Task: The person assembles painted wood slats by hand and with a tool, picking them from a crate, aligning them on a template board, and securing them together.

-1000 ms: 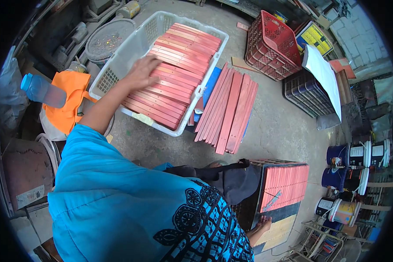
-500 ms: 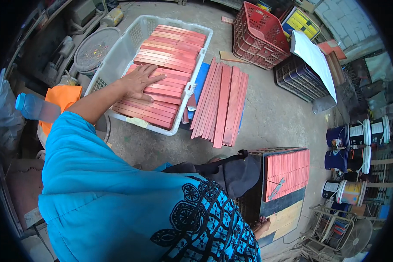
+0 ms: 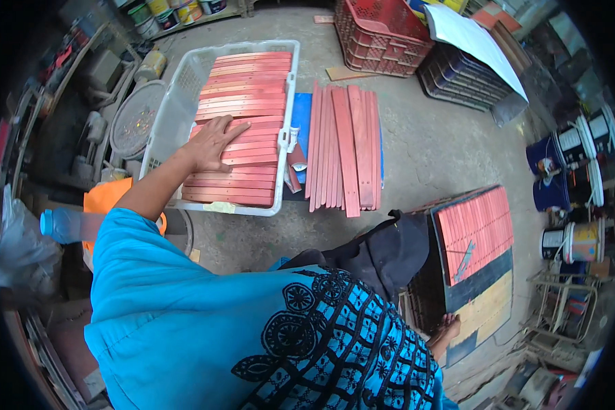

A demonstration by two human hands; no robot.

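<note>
One white crate (image 3: pixel 188 89): It stands far left. Flat red strips (image 3: pixel 249 102) lie in rows inside it, along its right side.
Dark stand (image 3: pixel 482 277): It is near right. More red strips lie on its far part, and a pale board (image 3: pixel 482 314) is on its near part.
Loose strip pile (image 3: pixel 345 147): It lies on a blue sheet (image 3: pixel 301 126), just right of the crate.
Left hand (image 3: pixel 213 145): It is on the strips in the crate, palm down, fingers spread, with no pinch to see. The step looks like picking or straightening strips. To lift some, the fingers would need to close on their edges. The palm hides what is under it.
Right hand (image 3: pixel 447 329): It is by the left edge of the pale board. Its fingers look bent, but I cannot tell if they hold something.
Small gray tool (image 3: pixel 465 261): It lies on the stand's strips. Its kind is hard to tell.
</note>
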